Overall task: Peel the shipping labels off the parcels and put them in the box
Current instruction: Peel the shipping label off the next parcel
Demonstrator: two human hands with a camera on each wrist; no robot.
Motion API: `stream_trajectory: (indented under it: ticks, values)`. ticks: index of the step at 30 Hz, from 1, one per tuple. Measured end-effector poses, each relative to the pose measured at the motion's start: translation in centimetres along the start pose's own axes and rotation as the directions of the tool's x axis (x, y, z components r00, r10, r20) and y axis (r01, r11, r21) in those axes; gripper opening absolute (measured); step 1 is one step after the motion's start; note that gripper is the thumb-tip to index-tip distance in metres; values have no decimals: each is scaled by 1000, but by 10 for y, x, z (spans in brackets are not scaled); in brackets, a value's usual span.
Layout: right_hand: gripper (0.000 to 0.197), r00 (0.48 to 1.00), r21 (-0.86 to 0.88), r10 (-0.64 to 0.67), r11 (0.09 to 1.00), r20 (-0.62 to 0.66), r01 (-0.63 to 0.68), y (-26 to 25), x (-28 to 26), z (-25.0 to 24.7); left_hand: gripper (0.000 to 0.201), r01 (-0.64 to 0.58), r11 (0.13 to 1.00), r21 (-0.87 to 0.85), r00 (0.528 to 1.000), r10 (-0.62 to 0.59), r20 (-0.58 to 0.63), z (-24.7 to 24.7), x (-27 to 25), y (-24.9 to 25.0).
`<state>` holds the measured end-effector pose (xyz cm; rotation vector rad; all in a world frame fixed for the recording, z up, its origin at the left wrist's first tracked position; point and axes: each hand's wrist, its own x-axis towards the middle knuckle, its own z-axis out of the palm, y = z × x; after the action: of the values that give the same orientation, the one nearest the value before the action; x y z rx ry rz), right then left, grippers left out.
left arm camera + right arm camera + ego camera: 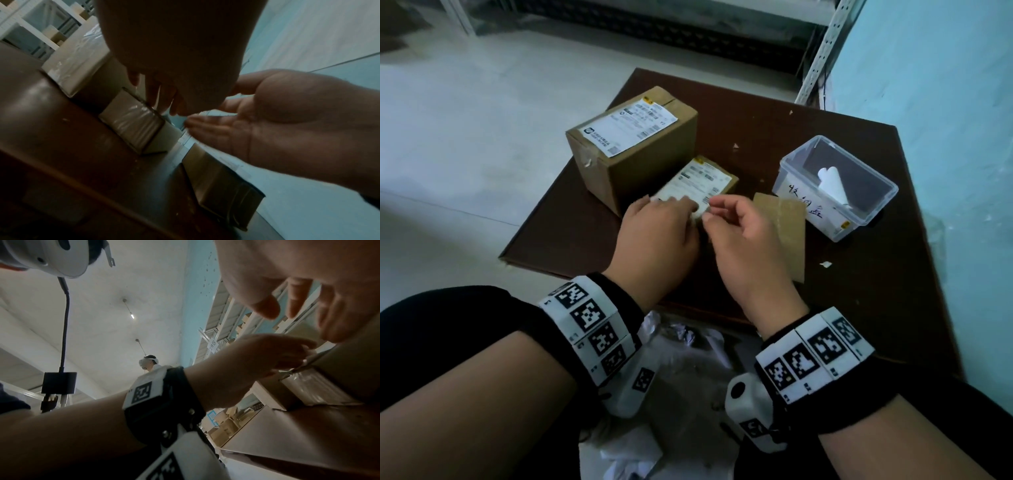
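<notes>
**A:** So where does the label sit against the two hands?

**B:** On top of the small parcel (717,178), mid-frame in the head view. The small label (693,183) runs long-ways from the lower left up toward the upper right, and its near corner comes right down between the hands.

**A:** Which hand is closer to that corner?

**B:** Both are at it. The left hand (657,236) lies on the label's near end, fingers fairly straight, seemingly pressing the parcel down. The right hand (739,233) is just beside it, fingers curled, with thumb and forefinger drawn together at the label's lower edge. Whether they already pinch the paper cannot be told; that spot is blurred.

**A:** And the wrist views?

**B:** The left wrist view shows the right hand (277,123) palm-up, with its fingertips near the parcel's top edge. The right wrist view shows the left hand (257,360) reaching onto that top.

**A:** So the peel would go which way?

**B:** Likely from that near corner along the long axis, toward the upper right, with the left hand as anchor.

**A:** And what lies beyond?

**B:** The large parcel (654,161), its own large label (630,125) still stuck on, touches the small one on the upper left. The clear box (859,219) stands at right on the table (859,325), nearer the right hand, with white paper (832,185) inside. A flat cardboard piece (787,233) lies between.
</notes>
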<state>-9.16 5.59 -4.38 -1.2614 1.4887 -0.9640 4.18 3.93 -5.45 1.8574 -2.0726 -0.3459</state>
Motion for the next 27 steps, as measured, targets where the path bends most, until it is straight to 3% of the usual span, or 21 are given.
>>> stream_trajectory:
  ticks: [3,5,8,11,12,15,21,25,27]
  values:
    - [50,988,-11,135,991,77,-135,4,2,14,43,37,998,-45,995,-41,-88,-9,-3,-3]
    - [54,982,25,173,984,73,-175,7,3,21,36,47,997,-69,991,-55,-119,-9,-2,-11]
    - [70,976,19,214,976,49,-215,15,9,27,36,66,988,-137,994,-76,-72,-2,1,-22]
    - [90,979,5,206,979,3,-206,23,14,31,23,83,977,-199,995,-94,-43,-1,4,-24]
    - [83,985,-22,174,984,-10,-175,25,15,31,21,101,972,-212,993,-112,-41,-2,5,-24]
    - [36,995,-72,84,994,-50,-87,33,14,29,19,175,945,-277,983,-186,-13,-7,5,-23]
    - [46,993,60,45,997,-108,-39,39,14,25,54,270,885,-379,963,-250,102,-6,-1,-16]
    - [41,986,140,-36,988,-162,59,30,12,16,55,158,877,-453,977,-207,-59,-8,1,-12]
    - [34,962,107,-136,980,-238,165,25,6,11,49,95,852,-515,972,-191,-136,-9,3,-9]
